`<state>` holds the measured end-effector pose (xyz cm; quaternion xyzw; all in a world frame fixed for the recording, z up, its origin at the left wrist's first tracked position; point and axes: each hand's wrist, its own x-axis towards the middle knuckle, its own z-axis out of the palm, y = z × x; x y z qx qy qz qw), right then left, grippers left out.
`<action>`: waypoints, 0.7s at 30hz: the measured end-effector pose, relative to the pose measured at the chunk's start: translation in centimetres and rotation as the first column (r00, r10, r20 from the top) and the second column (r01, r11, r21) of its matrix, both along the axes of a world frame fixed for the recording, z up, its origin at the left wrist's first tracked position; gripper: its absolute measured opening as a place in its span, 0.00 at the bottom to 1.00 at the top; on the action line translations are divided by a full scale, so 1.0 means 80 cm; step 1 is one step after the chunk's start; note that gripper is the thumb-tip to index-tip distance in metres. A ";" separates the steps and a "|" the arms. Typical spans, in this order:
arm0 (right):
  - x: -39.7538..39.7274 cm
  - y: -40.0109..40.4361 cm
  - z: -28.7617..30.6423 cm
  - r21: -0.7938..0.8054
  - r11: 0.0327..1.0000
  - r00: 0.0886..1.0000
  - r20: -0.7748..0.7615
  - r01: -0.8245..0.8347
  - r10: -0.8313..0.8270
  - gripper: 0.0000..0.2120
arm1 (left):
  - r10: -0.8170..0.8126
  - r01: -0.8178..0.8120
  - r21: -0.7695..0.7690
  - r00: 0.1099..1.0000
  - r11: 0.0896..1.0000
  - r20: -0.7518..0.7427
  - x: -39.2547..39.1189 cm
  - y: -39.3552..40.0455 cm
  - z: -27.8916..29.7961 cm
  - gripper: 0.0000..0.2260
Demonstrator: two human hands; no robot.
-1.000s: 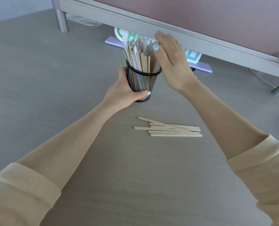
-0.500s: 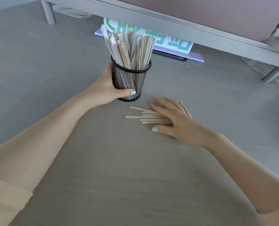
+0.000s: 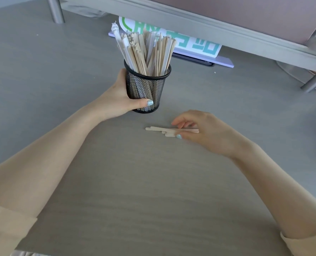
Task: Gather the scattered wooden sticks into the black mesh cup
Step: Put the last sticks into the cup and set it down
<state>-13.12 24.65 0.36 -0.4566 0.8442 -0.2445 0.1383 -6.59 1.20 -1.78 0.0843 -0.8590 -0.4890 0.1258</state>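
Spreading under everything: grey desk (image 3: 79, 61), wood-grained.
Cup: black mesh cup (image 3: 146, 91) standing upright on the desk at 12 o'clock from the loose sticks, packed with upright wooden sticks (image 3: 148, 50) fanning above its rim.
Left hand (image 3: 119, 97): wrapped around the cup's left side, thumb pressed across the lower front mesh.
Right hand (image 3: 202, 133): at 4 o'clock from the cup, thumb and fingers pinching the loose sticks.
Loose sticks (image 3: 159, 129): small flat bundle on the desk, left ends poking out toward 9 o'clock.
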 end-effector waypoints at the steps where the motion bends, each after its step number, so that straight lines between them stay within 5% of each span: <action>1: 0.002 -0.001 0.001 0.008 1.000 1.000 -0.018 0.002 -0.001 0.09 | 0.001 -0.001 0.002 1.000 1.000 -0.001 0.000 0.000 0.000 0.39; 9: 0.016 -0.008 0.020 0.238 0.971 0.977 -0.209 0.016 0.035 0.06 | 0.004 -0.004 -0.015 1.000 1.000 -0.003 0.000 -0.001 -0.002 0.39; 12: 0.016 -0.015 0.011 0.314 0.947 0.916 -0.395 0.068 0.065 0.09 | 0.005 -0.005 -0.015 1.000 1.000 -0.004 0.000 -0.001 -0.001 0.39; 16: 0.018 -0.016 -0.012 0.216 0.974 0.840 -0.538 0.061 0.067 0.11 | 0.008 -0.008 -0.016 1.000 1.000 -0.006 0.000 0.000 -0.002 0.39; 21: 0.005 -0.006 -0.019 0.112 0.993 0.900 -0.429 -0.027 0.072 0.11 | 0.000 -0.001 -0.014 1.000 1.000 -0.016 -0.001 -0.001 -0.003 0.39</action>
